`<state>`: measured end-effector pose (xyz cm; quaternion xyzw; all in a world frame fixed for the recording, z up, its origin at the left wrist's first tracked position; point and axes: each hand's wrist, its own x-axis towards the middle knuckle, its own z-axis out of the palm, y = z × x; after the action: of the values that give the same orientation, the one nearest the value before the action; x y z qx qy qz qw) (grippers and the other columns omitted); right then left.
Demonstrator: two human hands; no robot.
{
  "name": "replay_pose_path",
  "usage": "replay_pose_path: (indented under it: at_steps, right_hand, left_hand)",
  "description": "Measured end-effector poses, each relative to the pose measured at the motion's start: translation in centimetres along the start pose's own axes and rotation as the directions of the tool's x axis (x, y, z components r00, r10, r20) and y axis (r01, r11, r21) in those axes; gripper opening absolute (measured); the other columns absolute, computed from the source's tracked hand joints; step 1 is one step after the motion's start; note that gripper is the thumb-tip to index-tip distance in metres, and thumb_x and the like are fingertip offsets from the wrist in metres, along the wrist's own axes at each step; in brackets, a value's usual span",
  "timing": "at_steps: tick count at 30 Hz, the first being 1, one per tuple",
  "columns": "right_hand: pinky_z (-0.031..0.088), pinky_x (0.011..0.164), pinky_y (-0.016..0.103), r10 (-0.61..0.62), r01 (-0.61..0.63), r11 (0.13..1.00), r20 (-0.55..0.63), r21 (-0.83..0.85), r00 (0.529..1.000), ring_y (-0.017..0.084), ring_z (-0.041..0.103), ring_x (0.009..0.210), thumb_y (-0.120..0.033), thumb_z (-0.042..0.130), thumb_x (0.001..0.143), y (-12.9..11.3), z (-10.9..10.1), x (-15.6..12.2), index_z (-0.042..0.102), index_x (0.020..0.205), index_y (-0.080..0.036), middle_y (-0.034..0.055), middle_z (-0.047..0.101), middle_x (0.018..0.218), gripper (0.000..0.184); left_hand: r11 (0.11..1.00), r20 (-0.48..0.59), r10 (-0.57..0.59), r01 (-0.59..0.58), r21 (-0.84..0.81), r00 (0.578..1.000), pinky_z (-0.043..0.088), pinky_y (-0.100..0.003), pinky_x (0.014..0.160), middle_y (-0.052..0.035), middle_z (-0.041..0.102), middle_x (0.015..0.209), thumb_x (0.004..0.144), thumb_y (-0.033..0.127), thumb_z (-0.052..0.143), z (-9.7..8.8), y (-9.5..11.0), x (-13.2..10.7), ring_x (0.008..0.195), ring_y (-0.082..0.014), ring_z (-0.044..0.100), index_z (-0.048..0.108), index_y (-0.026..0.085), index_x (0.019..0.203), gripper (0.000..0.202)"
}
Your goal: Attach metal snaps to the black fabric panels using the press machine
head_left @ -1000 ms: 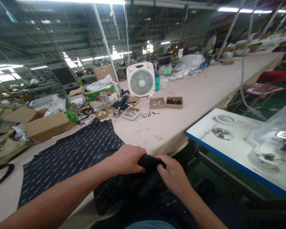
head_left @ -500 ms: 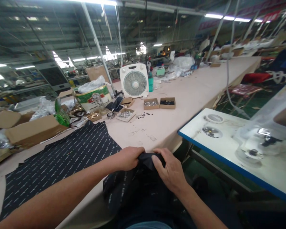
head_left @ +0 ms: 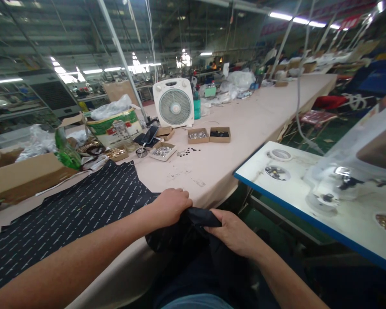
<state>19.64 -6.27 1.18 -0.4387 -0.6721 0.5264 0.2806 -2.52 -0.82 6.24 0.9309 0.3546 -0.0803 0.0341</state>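
Firmly — left hand, right hand, both clutching folded black printed fabric

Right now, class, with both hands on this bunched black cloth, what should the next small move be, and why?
Probably draw the left hand and right hand slightly apart to open the bunched black cloth: it is gathered tightly between them, while the printed black fabric beside it lies flat on the table.

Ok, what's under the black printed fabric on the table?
Pale table top shows beside the black printed fabric; what lies directly beneath is covered, so cannot be seen.
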Motion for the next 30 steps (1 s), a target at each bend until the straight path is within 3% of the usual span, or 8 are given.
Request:
replay_pose_path:
  at_steps: [2,4,6,9,13,21,27,30]
  right_hand:
    - [0.042,0.071,0.027,0.027,-0.043,0.974,0.074,0.221,0.997,0.017,0.057,0.077,-0.024,0.064,0.083,-0.1,0.6,0.0,0.068,0.088,-0.019,-0.0018,0.066,0.082,0.008]
    - [0.043,0.076,0.028,0.048,-0.09,0.913,0.114,0.399,0.992,0.017,0.058,0.081,-0.023,0.067,0.081,0.2,1.1,0.0,0.07,0.099,-0.018,-0.0004,0.068,0.088,0.019]
    - [0.044,0.079,0.029,0.07,-0.124,0.855,0.125,0.504,0.99,0.018,0.06,0.082,-0.024,0.068,0.08,0.5,1.1,-0.2,0.07,0.105,-0.018,0.0006,0.07,0.09,0.026]
    - [0.044,0.077,0.029,0.108,-0.141,0.845,0.093,0.515,0.99,0.018,0.061,0.081,-0.024,0.068,0.081,0.9,0.5,-0.6,0.069,0.103,-0.018,0.0,0.07,0.087,0.023]
    - [0.043,0.073,0.026,0.13,-0.108,0.934,-0.042,0.339,0.991,0.016,0.06,0.078,-0.021,0.065,0.081,0.7,-0.8,-1.1,0.069,0.091,-0.019,-0.0019,0.067,0.081,0.011]
    - [0.046,0.072,0.027,0.113,-0.1,0.993,-0.216,0.069,0.97,0.018,0.063,0.08,-0.021,0.06,0.083,-0.4,-1.9,-1.0,0.072,0.095,-0.02,-0.0004,0.071,0.085,0.017]
    - [0.046,0.07,0.028,0.181,-0.18,0.983,-0.145,0.018,0.973,0.021,0.064,0.082,-0.03,0.07,0.079,-0.9,-2.1,-0.6,0.073,0.098,-0.019,0.0008,0.072,0.087,0.022]
    - [0.045,0.071,0.028,0.196,-0.192,0.98,-0.109,0.045,0.975,0.019,0.063,0.081,-0.025,0.069,0.078,-0.6,-2.4,-0.1,0.073,0.098,-0.019,0.0002,0.072,0.089,0.021]
  left_hand:
    - [0.999,0.003,-0.017,0.018,-0.049,1.0,0.04,-0.034,0.068,-0.0088,0.069,0.088,0.071,0.008,0.048,-0.4,-0.2,0.1,0.086,-0.0269,0.063,0.064,0.02,0.085,0.024]
    - [0.961,0.011,-0.036,0.038,-0.274,0.999,0.041,-0.031,0.068,-0.0055,0.069,0.085,0.071,0.008,0.046,-0.1,-0.2,0.1,0.083,-0.023,0.062,0.063,0.02,0.083,0.024]
    - [0.849,0.0,-0.066,0.056,-0.526,0.998,0.041,-0.028,0.07,-0.0025,0.067,0.083,0.068,0.007,0.043,0.8,0.0,0.0,0.081,-0.0189,0.06,0.06,0.019,0.082,0.025]
    - [0.66,-0.009,-0.122,0.074,-0.748,0.992,0.04,-0.026,0.073,-0.0006,0.062,0.083,0.069,0.008,0.042,2.5,0.8,-0.1,0.081,-0.0164,0.055,0.058,0.018,0.084,0.024]
    - [0.415,0.042,-0.129,0.093,-0.905,0.991,0.039,-0.027,0.074,-0.0004,0.06,0.087,0.083,0.022,0.045,3.3,1.9,0.0,0.082,-0.0164,0.051,0.062,0.016,0.096,0.022]
    - [0.003,0.202,0.011,0.202,-0.979,0.979,0.038,-0.024,0.073,0.0021,0.062,0.079,0.077,0.027,0.066,4.3,2.2,1.6,0.074,-0.0129,0.051,0.07,0.013,0.096,0.023]
    - [-0.32,0.274,-0.023,0.253,-0.913,0.961,0.042,-0.023,0.073,-0.0017,0.069,0.08,0.075,0.033,0.076,5.0,2.4,2.1,0.07,-0.0117,0.057,0.073,0.013,0.095,0.029]
    - [-0.414,0.303,-0.029,0.264,-0.871,0.953,0.041,-0.021,0.068,-0.0027,0.07,0.081,0.075,0.036,0.078,5.0,2.5,2.5,0.067,-0.01,0.057,0.073,0.013,0.098,0.033]
